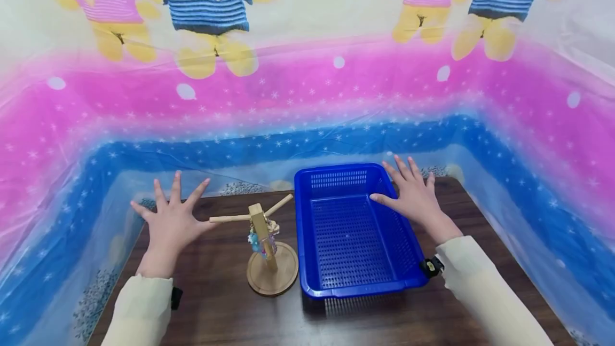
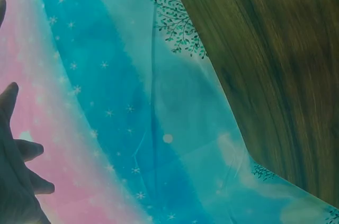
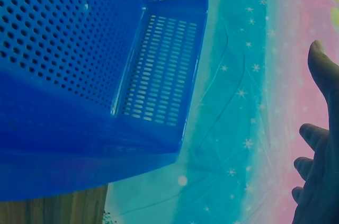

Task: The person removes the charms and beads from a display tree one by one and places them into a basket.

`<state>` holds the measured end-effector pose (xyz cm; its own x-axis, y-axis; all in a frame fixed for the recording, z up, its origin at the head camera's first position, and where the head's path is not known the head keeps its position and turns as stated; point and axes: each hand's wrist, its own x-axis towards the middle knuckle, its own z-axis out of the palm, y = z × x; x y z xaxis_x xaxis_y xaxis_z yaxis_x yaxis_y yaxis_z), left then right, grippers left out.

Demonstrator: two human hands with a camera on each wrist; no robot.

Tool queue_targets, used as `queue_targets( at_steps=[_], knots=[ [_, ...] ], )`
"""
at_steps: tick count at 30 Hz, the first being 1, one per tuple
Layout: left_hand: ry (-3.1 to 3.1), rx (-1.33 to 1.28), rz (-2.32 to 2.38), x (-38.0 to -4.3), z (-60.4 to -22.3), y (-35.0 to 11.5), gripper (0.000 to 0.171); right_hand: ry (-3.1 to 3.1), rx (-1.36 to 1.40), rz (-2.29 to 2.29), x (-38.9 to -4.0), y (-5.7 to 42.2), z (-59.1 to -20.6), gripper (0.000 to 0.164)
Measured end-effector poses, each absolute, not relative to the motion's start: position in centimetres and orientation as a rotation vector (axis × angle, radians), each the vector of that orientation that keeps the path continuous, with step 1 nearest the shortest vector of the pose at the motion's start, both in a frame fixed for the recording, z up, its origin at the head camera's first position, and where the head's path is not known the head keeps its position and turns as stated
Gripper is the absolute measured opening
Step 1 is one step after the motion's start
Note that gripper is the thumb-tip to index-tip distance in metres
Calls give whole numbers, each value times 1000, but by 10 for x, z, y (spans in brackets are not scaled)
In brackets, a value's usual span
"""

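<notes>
My left hand [image 1: 170, 228] is spread wide with nothing in it, to the left of a small wooden stand [image 1: 260, 223]. The stand has a round base and two wooden arms sticking out near its top. Small colourful trinkets [image 1: 263, 240], too small to name surely, hang against its post. Over the right side of a blue plastic basket [image 1: 307, 239] my right hand [image 1: 415, 199] is spread, also holding nothing. Part of the left hand [image 2: 18, 166] shows at the left edge of its wrist view, and the right hand [image 3: 323, 155] at the right edge of its own.
Both the stand and the perforated basket are on a dark wooden table [image 1: 230, 319]. A printed cloth [image 1: 298, 89] with pink and blue bands and bear figures surrounds the table at the back and sides.
</notes>
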<state>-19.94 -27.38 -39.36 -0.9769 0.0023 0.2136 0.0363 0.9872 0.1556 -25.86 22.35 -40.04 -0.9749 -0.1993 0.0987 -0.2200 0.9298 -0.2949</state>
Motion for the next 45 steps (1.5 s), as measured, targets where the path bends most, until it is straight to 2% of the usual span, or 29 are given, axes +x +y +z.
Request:
queue_targets(
  at_steps=[28,36,45],
  knots=[
    [-2968,52,-500,-165,-423,-254,98,-2862,441,685,-213,205,-425,77],
    [-2910,56,-744,-152,-427,-248,95,-2773,506,831,-195,186,-434,70],
    [-2737,191,-1203,-141,-432,-242,86,-2655,512,1137,-177,161,-444,56]
  ],
)
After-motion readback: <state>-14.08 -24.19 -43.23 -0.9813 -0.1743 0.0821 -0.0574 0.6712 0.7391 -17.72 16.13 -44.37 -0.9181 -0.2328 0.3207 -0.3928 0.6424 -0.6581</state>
